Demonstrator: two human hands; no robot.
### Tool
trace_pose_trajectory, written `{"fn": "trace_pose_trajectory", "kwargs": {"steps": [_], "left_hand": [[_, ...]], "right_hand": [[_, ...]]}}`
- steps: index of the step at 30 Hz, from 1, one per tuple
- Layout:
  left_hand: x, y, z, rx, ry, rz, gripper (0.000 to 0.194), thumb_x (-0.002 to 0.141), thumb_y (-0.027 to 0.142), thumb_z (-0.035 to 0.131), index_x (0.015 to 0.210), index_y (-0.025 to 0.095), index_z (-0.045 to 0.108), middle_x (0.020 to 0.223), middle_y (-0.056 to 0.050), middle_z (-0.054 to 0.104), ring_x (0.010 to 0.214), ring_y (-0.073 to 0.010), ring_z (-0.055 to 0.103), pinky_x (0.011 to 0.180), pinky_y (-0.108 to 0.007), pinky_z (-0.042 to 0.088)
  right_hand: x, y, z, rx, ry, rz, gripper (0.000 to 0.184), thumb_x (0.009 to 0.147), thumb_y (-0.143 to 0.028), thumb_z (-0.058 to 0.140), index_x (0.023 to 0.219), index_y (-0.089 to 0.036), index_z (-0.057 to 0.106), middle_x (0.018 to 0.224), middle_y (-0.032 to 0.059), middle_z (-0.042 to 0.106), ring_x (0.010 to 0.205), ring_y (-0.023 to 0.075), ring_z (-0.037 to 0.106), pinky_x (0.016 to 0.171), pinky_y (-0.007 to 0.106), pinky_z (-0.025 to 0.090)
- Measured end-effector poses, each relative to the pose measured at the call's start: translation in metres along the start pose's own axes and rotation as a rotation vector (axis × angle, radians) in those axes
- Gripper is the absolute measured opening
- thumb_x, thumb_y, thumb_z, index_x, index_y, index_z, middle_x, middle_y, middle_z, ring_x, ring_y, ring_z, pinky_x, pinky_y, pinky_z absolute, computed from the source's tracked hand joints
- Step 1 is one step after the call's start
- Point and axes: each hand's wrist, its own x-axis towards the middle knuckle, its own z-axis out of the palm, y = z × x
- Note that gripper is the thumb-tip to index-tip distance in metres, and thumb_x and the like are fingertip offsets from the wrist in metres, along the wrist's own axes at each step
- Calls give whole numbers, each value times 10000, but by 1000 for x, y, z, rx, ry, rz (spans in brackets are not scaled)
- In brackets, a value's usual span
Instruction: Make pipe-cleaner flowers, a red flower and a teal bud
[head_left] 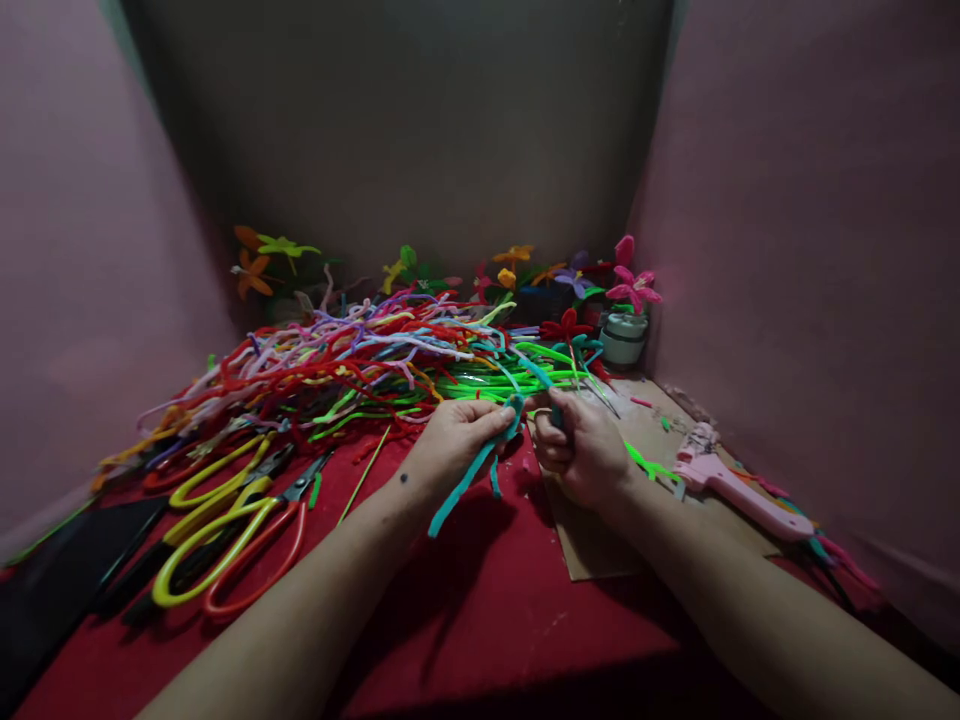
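Teal pipe cleaners [463, 487] are pinched between the thumb and fingers of my left hand [469, 430], with one long end hanging down to the left and a shorter one below. My right hand [581, 440] is closed around another teal length [535, 372], whose tip sticks up past the thumb. Both hands are close together above the red cloth. Whether the teal pieces join between the hands cannot be made out. Just beyond the hands lies a bundle of bright green pipe cleaners [480, 384].
A large heap of mixed pipe cleaners [360, 345] spreads behind my hands. Scissors [225, 540] and pliers lie left, near a black flat object [67, 550]. On the right, a pink glue gun [742, 497] rests by cardboard [592, 540]. Pipe-cleaner flowers, one in a pot [624, 340], line the back wall.
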Motion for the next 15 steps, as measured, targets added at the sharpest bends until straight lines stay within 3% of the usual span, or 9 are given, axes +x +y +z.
{"fn": "trace_pose_trajectory", "kwargs": {"steps": [4, 9, 15], "left_hand": [[5, -7, 0, -134, 43, 9, 228, 736, 319, 611, 615, 127, 585, 477, 28, 527, 403, -63, 428, 444, -195, 318], [11, -18, 0, -214, 51, 33, 166, 697, 255, 649, 774, 108, 656, 650, -23, 630, 557, -98, 539, 564, -215, 405], [9, -16, 5, -118, 204, 66, 162, 671, 266, 663, 707, 119, 605, 591, -3, 618, 495, -88, 508, 475, -195, 363]], "right_hand": [[1, 5, -1, -83, 47, -124, 185, 752, -312, 556, 734, -137, 615, 433, -71, 403, 346, 42, 281, 343, 170, 212], [0, 6, 1, -68, 111, -186, 158, 688, -266, 682, 770, -131, 682, 623, 13, 646, 527, 85, 556, 510, 196, 433], [-6, 5, 7, -5, 58, -71, 165, 613, -212, 744, 758, -139, 713, 624, 11, 666, 525, 100, 574, 522, 228, 460]]}}
